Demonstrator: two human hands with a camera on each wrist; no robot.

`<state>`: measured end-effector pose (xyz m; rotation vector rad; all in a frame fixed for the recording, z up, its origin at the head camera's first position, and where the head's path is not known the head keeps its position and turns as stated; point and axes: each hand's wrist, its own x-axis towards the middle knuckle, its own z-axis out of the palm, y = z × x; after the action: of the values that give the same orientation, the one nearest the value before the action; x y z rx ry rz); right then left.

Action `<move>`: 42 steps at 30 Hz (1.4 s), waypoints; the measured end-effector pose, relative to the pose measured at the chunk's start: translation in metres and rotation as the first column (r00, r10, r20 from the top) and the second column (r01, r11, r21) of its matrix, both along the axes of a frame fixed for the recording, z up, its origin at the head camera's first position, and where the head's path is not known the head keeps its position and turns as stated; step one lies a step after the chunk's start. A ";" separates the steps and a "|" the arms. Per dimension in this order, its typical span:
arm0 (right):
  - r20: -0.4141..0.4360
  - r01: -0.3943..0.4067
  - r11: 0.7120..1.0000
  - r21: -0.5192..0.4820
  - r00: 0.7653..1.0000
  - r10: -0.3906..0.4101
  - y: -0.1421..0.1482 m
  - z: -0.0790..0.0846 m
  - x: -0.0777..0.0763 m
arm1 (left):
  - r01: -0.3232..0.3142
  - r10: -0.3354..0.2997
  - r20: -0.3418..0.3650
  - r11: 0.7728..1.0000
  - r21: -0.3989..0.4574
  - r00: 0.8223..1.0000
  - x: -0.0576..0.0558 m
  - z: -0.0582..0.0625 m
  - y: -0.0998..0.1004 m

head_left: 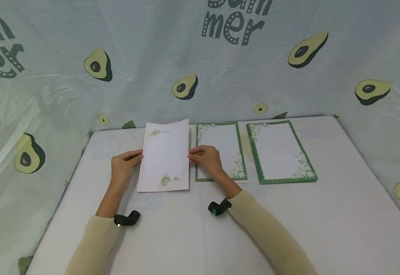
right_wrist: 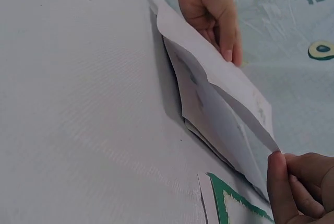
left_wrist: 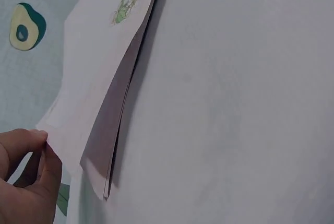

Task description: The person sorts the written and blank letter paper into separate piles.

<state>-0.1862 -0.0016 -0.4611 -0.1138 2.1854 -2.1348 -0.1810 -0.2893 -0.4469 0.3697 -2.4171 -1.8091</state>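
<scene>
A white sheet of paper [head_left: 165, 156] with small green floral prints at top and bottom is held by its two side edges. My left hand [head_left: 123, 168] pinches its left edge between thumb and fingers; my right hand [head_left: 207, 159] pinches the right edge. In the left wrist view the sheet [left_wrist: 104, 62] bows upward, lifted off more paper [left_wrist: 104, 153] beneath it. The right wrist view shows a gap under the raised sheet [right_wrist: 219, 72], with a stack of paper [right_wrist: 209, 143] lying below. How many sheets lie there I cannot tell.
Right of the held sheet lies a green floral-bordered sheet [head_left: 217, 149], partly behind my right hand and wrist. Farther right is a thicker stack of green-bordered paper [head_left: 280, 152]. A white-covered table [head_left: 193, 236] carries everything, and an avocado-print cloth [head_left: 145, 49] hangs behind.
</scene>
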 end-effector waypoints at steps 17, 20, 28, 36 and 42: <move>0.075 0.049 0.998 0.050 0.996 -0.053 -0.019 -0.002 -0.008 | 0.129 -0.121 0.065 0.983 -0.134 0.991 -0.012 0.013 -0.021; 0.086 0.061 0.996 0.065 0.994 -0.067 -0.020 -0.002 -0.010 | 0.158 -0.149 0.084 0.980 -0.119 0.985 -0.014 0.014 -0.022; 0.104 0.081 0.992 0.096 0.990 -0.091 -0.020 -0.003 -0.013 | 0.193 -0.175 0.133 0.972 -0.136 0.976 -0.023 0.012 -0.024; 0.109 0.095 0.985 0.145 0.988 -0.111 -0.023 0.003 -0.014 | 0.224 -0.197 0.174 0.963 -0.150 0.965 -0.027 0.014 -0.024; 0.122 0.085 0.983 0.166 0.987 -0.106 -0.024 0.005 -0.013 | 0.240 -0.201 0.203 0.952 -0.190 0.958 -0.026 0.019 -0.022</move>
<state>-0.1997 -0.0257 -0.4556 0.1397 2.3172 -1.9406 -0.2071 -0.3116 -0.4284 0.2623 -2.8501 -1.6331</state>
